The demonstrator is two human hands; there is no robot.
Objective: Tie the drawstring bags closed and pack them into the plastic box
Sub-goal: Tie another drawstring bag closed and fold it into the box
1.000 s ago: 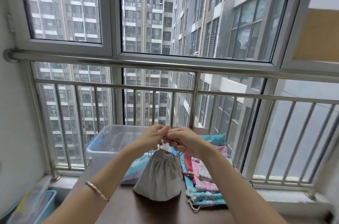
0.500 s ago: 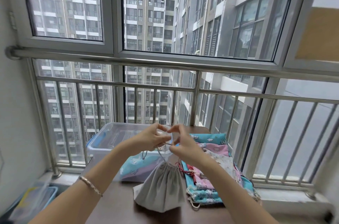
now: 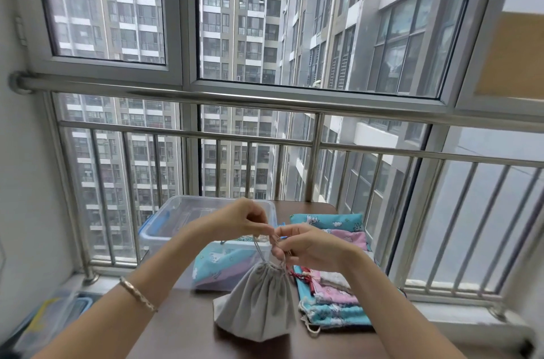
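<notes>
Both hands meet just above the bag's gathered mouth. The left hand (image 3: 245, 219) has its fingers curled and pinches the thin pale drawstring cord (image 3: 258, 249) at the fingertips. The right hand (image 3: 309, 247), touching it, also grips the cord with bent fingers, and loops of cord run down past its palm. Below them the plain grey cloth drawstring bag (image 3: 259, 300) hangs from the cord, its neck cinched into pleats and its base resting on the dark brown counter (image 3: 182, 332). A thin metal bracelet (image 3: 138, 294) circles the left wrist. Behind the grey bag stands the clear plastic box with blue latches (image 3: 156, 236), holding a turquoise printed bag (image 3: 219, 266). To the right lies a pile of turquoise and pink patterned drawstring bags (image 3: 332, 313), just beside the grey one. Beyond the counter a steel railing (image 3: 256, 99) crosses the window.
</notes>
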